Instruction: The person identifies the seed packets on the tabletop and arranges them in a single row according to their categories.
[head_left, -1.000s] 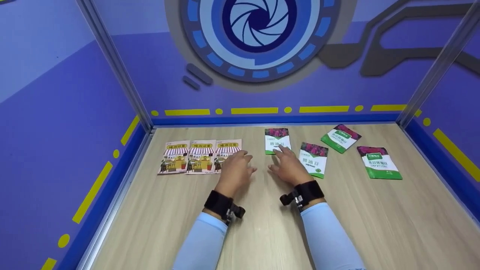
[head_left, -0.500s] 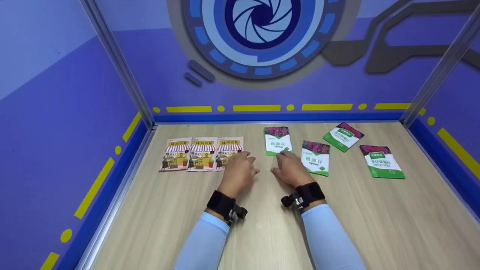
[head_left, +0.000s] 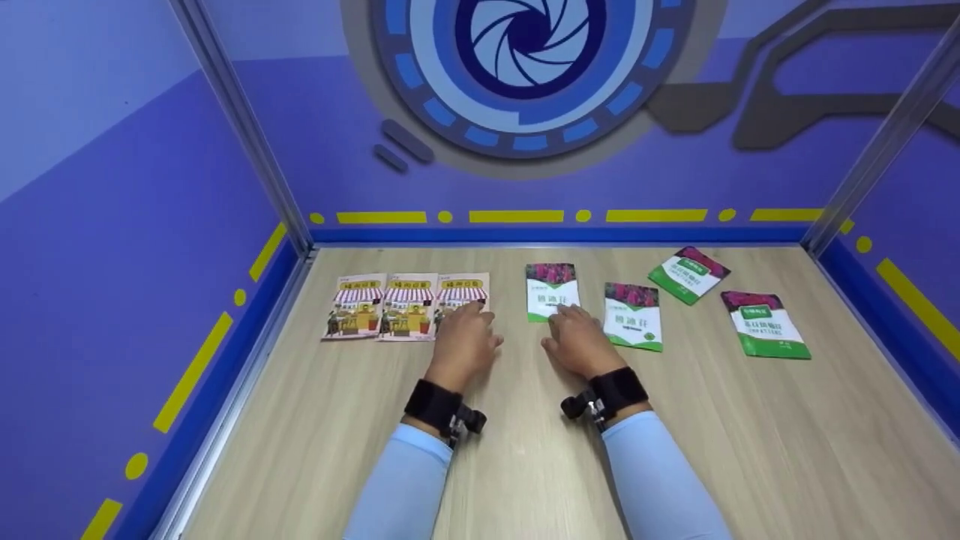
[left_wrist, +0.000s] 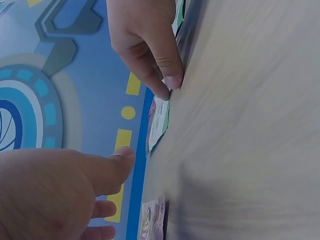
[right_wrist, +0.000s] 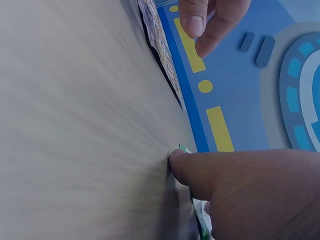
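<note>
Your right grip [head_left: 581, 341] touches the white packet [head_left: 552, 294] just ahead of it.
Its fingers, slightly parted, seem to press rather than pinch. Your left grip [head_left: 463, 343], relaxed and holding nothing, hangs above the table [head_left: 517, 465], pink packets [head_left: 407, 313] ahead-left.

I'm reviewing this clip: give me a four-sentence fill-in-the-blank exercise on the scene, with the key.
1. In the head view, ____ flat pink packets printed with striped awnings lie in a row.
2. Of the four flat green-and-white packets with magenta flowers, the bare right hand touches the one farthest to the ____.
3. The bare left hand is nearest to the pink packet at the row's ____ end.
4. Both fabric sleeves are light ____.

Missing words: three; left; right; blue.
</note>
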